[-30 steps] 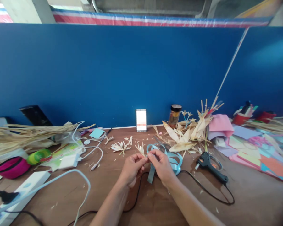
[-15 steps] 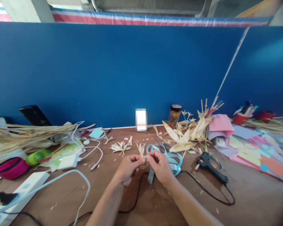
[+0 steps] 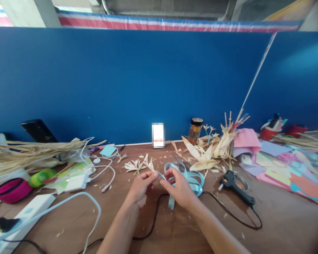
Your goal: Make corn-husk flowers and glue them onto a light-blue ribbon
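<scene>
In the head view, my left hand (image 3: 141, 187) pinches the base of a small pale flower of dried husk (image 3: 149, 165), which tilts to the left. My right hand (image 3: 182, 189) is just to its right, thumb and fingers closed around a thin light blue ribbon (image 3: 162, 175). That strip runs across the short gap between both hands; whether it is wound on the stem is too small to tell. A loose coil of blue ribbon (image 3: 200, 179) lies behind and beside my right hand. Another husk flower (image 3: 135, 166) rests on the table, left of the held one.
A black glue gun (image 3: 237, 188) lies at the right, its cord crossing under my wrists. Dried husks (image 3: 205, 160) and a lidded jar (image 3: 195, 130) stand behind. Coloured paper (image 3: 278, 173) covers the far right. White cables, a power strip (image 3: 29, 215) and a pink pouch (image 3: 12, 190) occupy the left.
The held husk flower has tipped from upright to the left. My hands have moved slightly apart, and the thin blue ribbon now shows between them.
</scene>
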A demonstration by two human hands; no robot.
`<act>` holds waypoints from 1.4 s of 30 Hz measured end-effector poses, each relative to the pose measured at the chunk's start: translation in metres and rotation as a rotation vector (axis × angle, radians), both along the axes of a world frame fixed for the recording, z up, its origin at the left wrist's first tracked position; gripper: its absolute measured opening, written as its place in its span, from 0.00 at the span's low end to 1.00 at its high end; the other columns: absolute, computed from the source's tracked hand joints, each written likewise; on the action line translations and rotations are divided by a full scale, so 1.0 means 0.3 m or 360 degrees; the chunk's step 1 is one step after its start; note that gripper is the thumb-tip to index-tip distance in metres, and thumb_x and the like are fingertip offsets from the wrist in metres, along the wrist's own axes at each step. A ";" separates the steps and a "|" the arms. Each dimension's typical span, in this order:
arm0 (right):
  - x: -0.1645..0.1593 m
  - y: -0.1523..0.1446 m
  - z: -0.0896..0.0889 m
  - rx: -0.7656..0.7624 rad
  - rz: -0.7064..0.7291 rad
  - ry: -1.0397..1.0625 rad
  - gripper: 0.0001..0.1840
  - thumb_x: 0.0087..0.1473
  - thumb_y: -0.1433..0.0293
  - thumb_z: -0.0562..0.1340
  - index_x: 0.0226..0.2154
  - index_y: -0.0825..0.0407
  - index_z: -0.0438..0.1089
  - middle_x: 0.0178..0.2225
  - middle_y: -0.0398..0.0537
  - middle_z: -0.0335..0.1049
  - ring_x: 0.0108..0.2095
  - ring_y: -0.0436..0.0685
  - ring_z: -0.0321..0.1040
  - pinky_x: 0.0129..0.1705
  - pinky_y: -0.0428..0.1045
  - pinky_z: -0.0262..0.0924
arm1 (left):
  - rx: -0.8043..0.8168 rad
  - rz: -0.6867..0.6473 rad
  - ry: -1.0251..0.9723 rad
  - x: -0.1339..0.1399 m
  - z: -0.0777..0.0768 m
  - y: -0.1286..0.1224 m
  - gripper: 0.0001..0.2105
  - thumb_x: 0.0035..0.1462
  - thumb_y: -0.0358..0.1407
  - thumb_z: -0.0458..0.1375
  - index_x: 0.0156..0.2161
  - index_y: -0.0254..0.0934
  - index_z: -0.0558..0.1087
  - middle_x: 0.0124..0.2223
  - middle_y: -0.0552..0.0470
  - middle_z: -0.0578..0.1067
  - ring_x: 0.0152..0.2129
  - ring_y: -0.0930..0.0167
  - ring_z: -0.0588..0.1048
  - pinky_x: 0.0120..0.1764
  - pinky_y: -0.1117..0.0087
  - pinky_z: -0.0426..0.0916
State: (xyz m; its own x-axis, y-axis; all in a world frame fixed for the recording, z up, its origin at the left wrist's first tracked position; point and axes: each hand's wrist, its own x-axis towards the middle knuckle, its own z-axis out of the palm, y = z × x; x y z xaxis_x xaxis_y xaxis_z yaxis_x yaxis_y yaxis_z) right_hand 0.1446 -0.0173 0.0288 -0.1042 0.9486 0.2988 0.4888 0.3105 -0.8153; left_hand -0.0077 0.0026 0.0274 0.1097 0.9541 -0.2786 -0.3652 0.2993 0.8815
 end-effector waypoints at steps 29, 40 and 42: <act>0.014 -0.033 0.095 0.0238 -0.0233 -0.0626 0.11 0.54 0.64 0.54 0.28 0.50 0.69 0.27 0.44 0.70 0.29 0.52 0.64 0.29 0.44 0.49 | 0.0070 -0.0092 -0.0096 0.016 0.003 -0.011 0.10 0.37 0.36 0.67 0.23 0.31 0.73 0.18 0.58 0.66 0.15 0.83 0.61 0.19 0.81 0.56; 0.025 0.086 0.095 -0.0159 0.0407 -0.0090 0.13 0.51 0.65 0.56 0.24 0.55 0.72 0.21 0.42 0.67 0.23 0.49 0.60 0.24 0.43 0.50 | 0.0191 -0.0080 0.0087 0.015 0.013 -0.021 0.10 0.36 0.36 0.67 0.24 0.31 0.74 0.19 0.56 0.69 0.16 0.80 0.62 0.22 0.77 0.56; 0.030 0.090 0.091 -0.0239 0.0447 0.0004 0.13 0.50 0.65 0.57 0.24 0.56 0.72 0.19 0.41 0.66 0.22 0.48 0.59 0.23 0.42 0.49 | 0.0191 -0.0071 0.0114 0.019 0.016 -0.023 0.11 0.35 0.36 0.67 0.23 0.31 0.73 0.19 0.56 0.69 0.16 0.80 0.63 0.22 0.77 0.57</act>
State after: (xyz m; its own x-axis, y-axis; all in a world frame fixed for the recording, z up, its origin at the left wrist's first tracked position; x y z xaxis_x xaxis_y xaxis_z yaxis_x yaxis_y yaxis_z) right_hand 0.1538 0.0096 0.0560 -0.3675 0.9164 0.1584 0.3988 0.3092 -0.8634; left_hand -0.0021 -0.0041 0.0321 0.1368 0.9757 -0.1713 -0.2889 0.2047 0.9352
